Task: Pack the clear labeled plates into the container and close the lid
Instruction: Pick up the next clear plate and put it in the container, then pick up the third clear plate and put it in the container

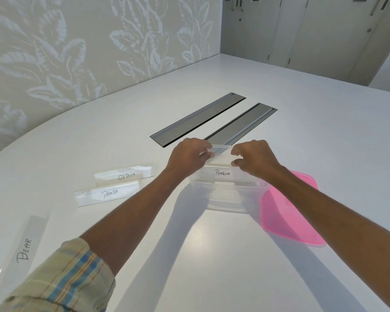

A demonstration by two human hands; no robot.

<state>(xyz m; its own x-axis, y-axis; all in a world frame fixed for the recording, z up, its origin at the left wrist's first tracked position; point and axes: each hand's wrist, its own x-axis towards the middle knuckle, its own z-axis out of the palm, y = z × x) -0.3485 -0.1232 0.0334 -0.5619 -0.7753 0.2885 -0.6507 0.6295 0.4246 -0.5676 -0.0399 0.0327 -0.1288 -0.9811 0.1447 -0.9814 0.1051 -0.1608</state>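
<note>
A clear plastic container (230,199) stands on the white table at centre. Inside it a clear plate labelled PENGUIN (222,173) stands on edge. My left hand (189,155) and my right hand (253,157) both pinch the top edge of this plate above the container. To the left lie the clear plates labelled OSTRICH (125,173) and PANDA (107,194), side by side. A plate labelled BEAR (25,248) lies near the front left edge. The pink lid (288,212) lies flat just right of the container, partly under my right forearm.
Two long grey metal cable slots (197,119) are set into the table (302,131) just behind the container. A leaf-patterned wall runs along the far left edge. Cabinet doors stand at the back right.
</note>
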